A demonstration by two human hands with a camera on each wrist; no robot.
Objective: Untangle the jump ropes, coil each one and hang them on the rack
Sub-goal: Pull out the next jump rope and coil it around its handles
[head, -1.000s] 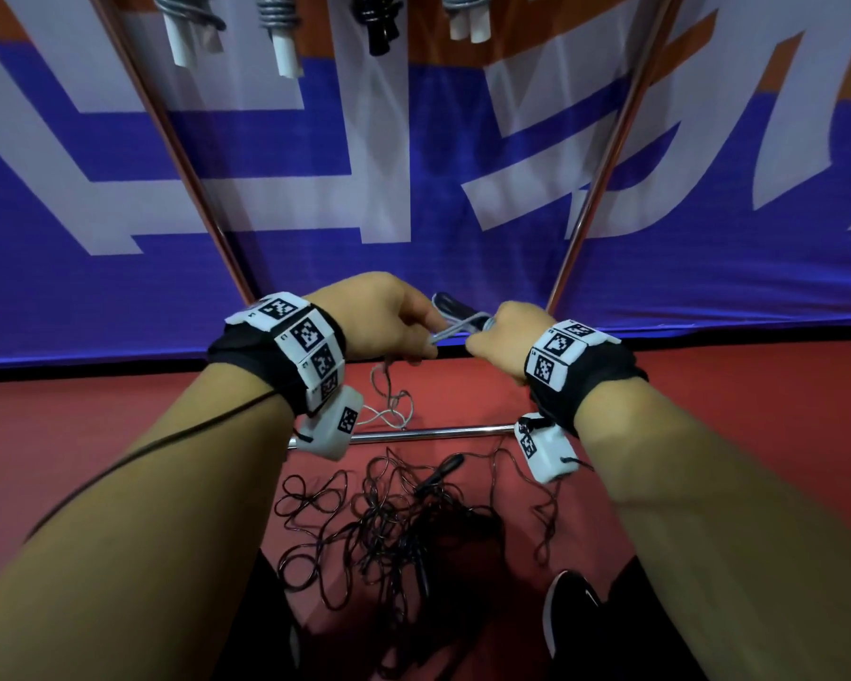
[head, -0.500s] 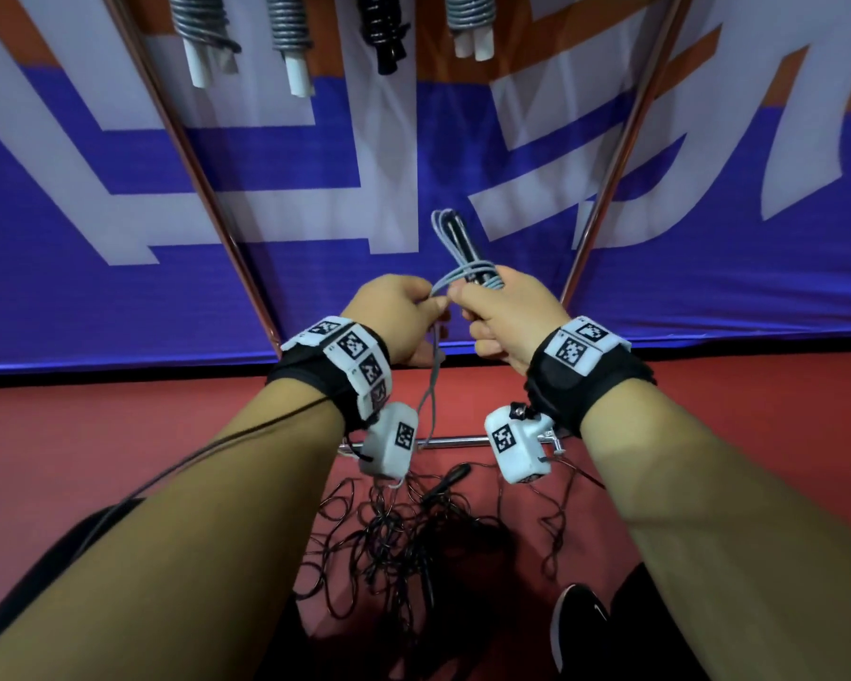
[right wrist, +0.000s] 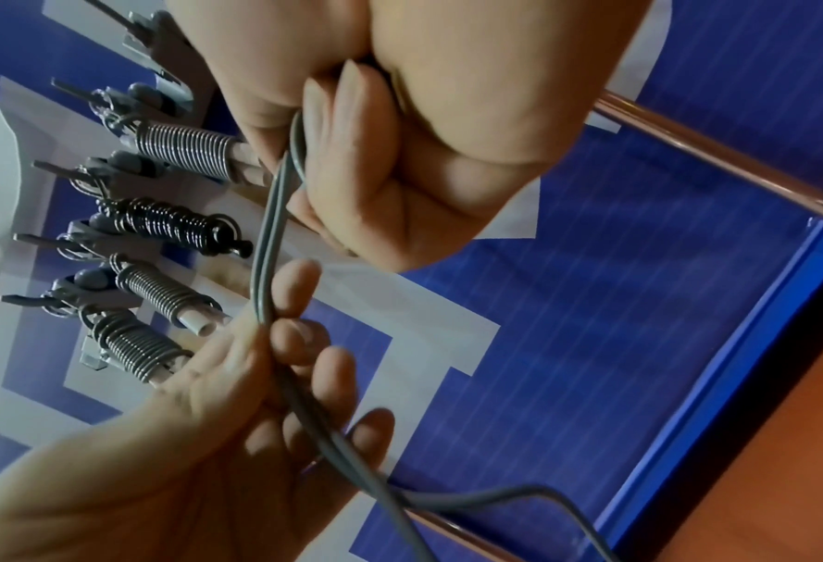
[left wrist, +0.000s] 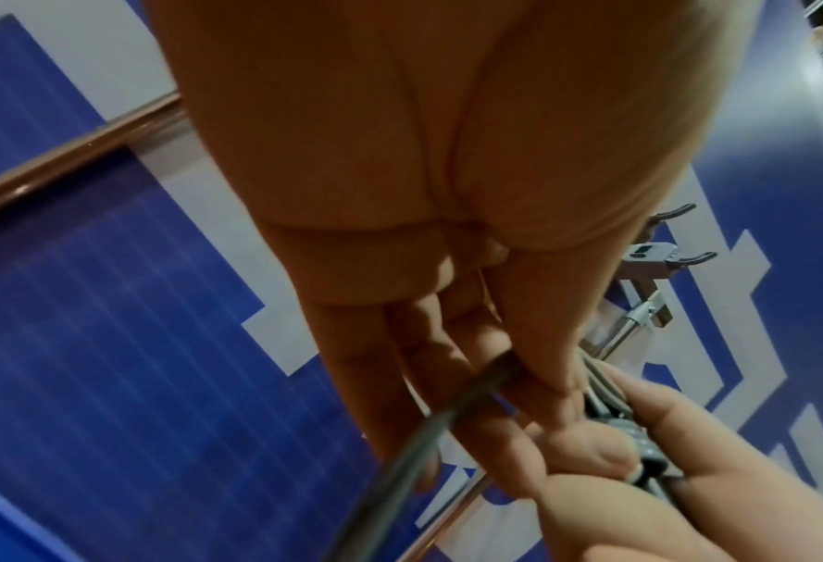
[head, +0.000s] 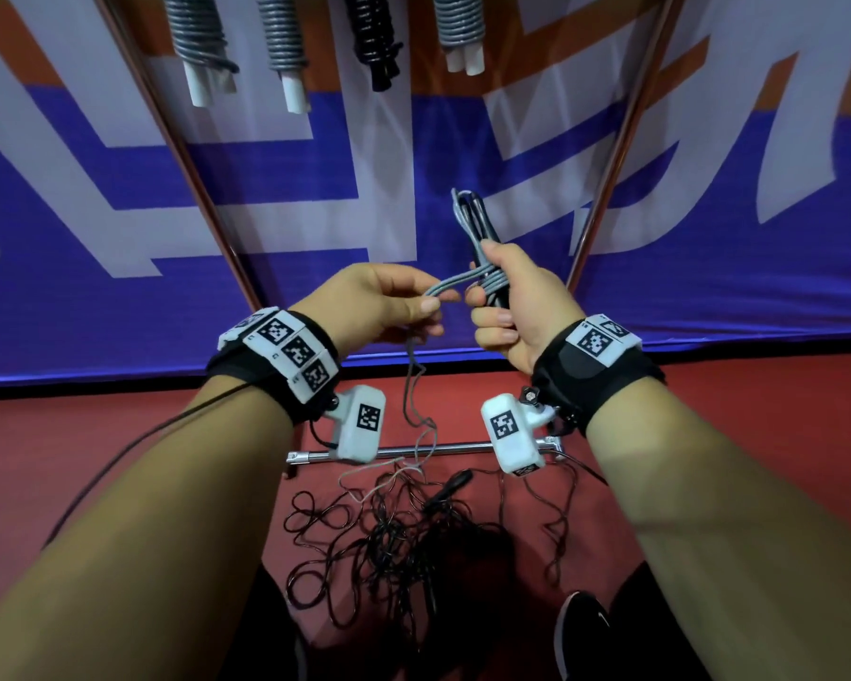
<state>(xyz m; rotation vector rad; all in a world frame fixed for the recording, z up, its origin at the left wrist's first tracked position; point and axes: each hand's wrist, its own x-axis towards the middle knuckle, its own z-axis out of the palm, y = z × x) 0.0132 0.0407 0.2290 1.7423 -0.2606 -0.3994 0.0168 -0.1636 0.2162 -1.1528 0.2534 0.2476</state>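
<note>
My right hand point(head: 499, 299) grips the black handles and folded loops of a grey jump rope point(head: 472, 223), held upright in front of the blue banner. My left hand point(head: 413, 307) pinches the doubled grey strand point(head: 450, 283) that runs across to the bundle. In the right wrist view the strand point(right wrist: 267, 243) passes from my right fist down between my left fingers point(right wrist: 298, 289). The rope's loose tail point(head: 409, 385) hangs to the floor. A tangle of black ropes point(head: 399, 538) lies on the red floor below my hands.
Several coiled ropes point(head: 286, 36) hang on rack hooks point(right wrist: 111, 232) at the top. Two copper rack poles point(head: 197, 179) slant down the banner. A chrome base bar point(head: 413, 450) lies across the floor. My black shoe point(head: 580, 631) stands at lower right.
Both hands have risen from near the floor bar to chest height. The right hand has turned the rope bundle upright, and the left hand has drawn the strand out to the left.
</note>
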